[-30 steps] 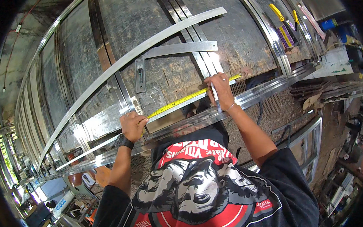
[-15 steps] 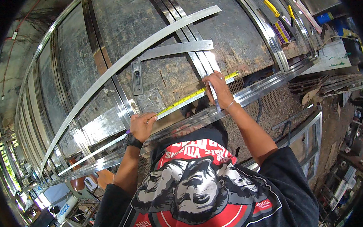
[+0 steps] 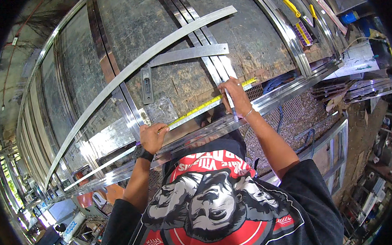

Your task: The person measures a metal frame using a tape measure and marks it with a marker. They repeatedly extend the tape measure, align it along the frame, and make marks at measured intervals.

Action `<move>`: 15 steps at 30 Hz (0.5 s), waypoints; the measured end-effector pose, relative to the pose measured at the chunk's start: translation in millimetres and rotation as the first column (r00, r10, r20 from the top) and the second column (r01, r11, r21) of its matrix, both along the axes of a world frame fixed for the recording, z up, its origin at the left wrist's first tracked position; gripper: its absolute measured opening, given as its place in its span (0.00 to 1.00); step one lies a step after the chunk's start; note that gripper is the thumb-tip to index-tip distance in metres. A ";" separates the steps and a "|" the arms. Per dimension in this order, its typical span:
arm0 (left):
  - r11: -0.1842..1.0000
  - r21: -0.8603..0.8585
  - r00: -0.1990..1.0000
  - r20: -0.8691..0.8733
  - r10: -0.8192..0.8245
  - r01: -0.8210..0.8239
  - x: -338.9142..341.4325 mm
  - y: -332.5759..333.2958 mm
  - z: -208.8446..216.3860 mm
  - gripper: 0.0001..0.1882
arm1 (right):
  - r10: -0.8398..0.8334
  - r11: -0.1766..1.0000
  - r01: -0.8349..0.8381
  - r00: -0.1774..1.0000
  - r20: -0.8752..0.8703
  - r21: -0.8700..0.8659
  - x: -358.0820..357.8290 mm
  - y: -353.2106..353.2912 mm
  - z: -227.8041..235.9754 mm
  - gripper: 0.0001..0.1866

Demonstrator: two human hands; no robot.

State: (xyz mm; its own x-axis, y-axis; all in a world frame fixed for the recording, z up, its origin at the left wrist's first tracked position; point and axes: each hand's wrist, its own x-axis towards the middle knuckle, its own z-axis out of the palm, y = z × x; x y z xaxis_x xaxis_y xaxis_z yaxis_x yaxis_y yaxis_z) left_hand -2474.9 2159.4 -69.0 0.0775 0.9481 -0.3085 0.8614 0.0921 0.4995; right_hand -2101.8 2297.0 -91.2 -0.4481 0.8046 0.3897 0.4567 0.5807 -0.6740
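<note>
A yellow tape measure blade lies stretched along a thin pale metal bar, close to the near edge of the metal frame. My left hand is closed at the left end of the visible blade, gripping the tape measure against the bar; its case is hidden. Farther right, my right hand rests over the blade and bar. Between its fingers is a slim white pen, slanting down toward me. The blade's free end shows just past this hand.
A long flat metal strip and a square with a metal blade and dark handle lie across the frame's rails. Yellow-handled tools are at the far right. A shiny rail runs between me and the worktop.
</note>
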 end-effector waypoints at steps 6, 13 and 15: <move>0.997 -0.046 0.998 0.017 0.068 -0.068 1.2 1.4 0.7 0.13 | 0.031 0.998 -0.032 0.999 -0.015 -0.050 3.9 2.9 5.6 0.25; 0.999 0.040 0.997 0.078 0.019 -0.022 -3.6 0.6 -2.0 0.13 | 0.053 0.997 -0.053 0.999 0.002 -0.054 8.0 6.0 0.6 0.27; 0.999 0.034 0.999 0.044 0.023 -0.024 -2.4 0.2 -1.1 0.13 | 0.037 0.998 -0.036 0.999 0.006 -0.047 5.3 4.8 10.8 0.27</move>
State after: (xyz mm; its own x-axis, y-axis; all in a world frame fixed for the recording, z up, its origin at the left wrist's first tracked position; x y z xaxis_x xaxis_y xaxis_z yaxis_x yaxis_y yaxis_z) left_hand -2477.3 2159.6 -70.1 0.0678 0.9599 -0.2719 0.8365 0.0939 0.5399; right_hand -2096.5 2301.7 -80.4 -0.4800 0.8050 0.3487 0.4406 0.5650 -0.6976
